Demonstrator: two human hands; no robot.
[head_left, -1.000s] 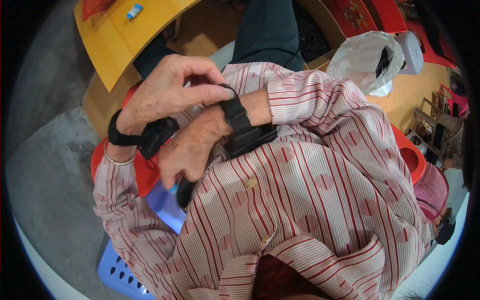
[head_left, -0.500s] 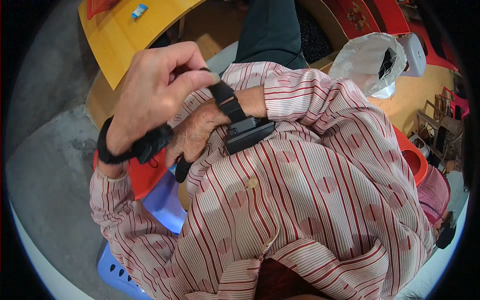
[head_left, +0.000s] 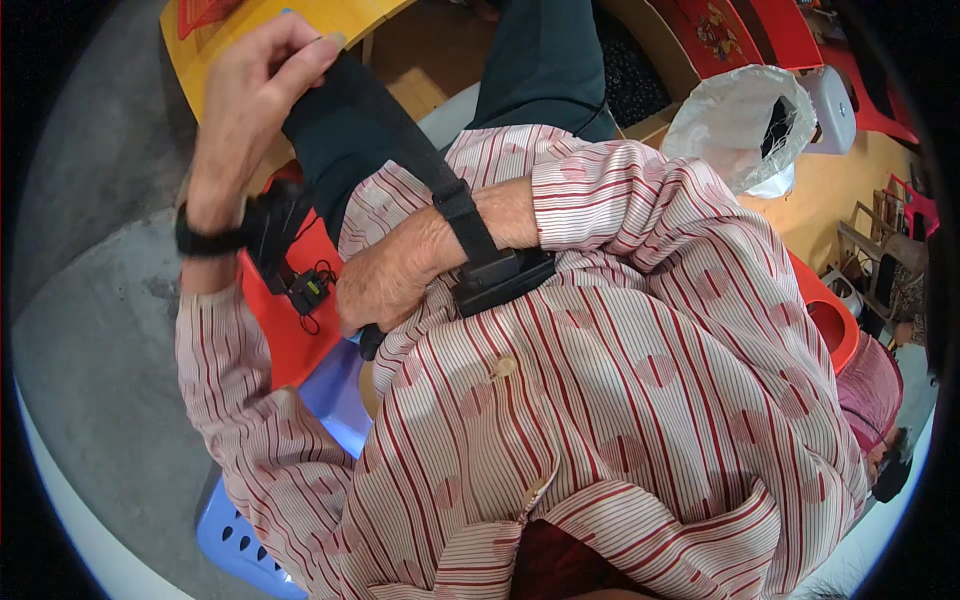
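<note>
My left hand (head_left: 250, 105) is raised at the upper left, thumb and fingers pinched on the end of a black wrist strap (head_left: 395, 125). Stretched taut, the strap runs down to my right wrist and loops over it. A flat black device (head_left: 505, 285) is on this strap, under the wrist against my striped shirt. My right hand (head_left: 385, 280) rests low at my lap with curled fingers; a dark piece (head_left: 372, 340) shows at its fingertips, too hidden to name. Around my left wrist is another black band (head_left: 210, 235), with a small black connector (head_left: 312, 288) hanging below it.
A yellow table (head_left: 185, 75) with a red basket (head_left: 205, 12) curves at the upper left. Beside my lap are a red surface (head_left: 290, 340) and a purple-blue plastic seat (head_left: 335, 400). A bag-lined bin (head_left: 735, 120) and a red box (head_left: 710, 35) stand at the upper right.
My left hand has moved up and left, pulling the strap out into a long, straight length. My right hand has turned slightly and stays near my lap.
</note>
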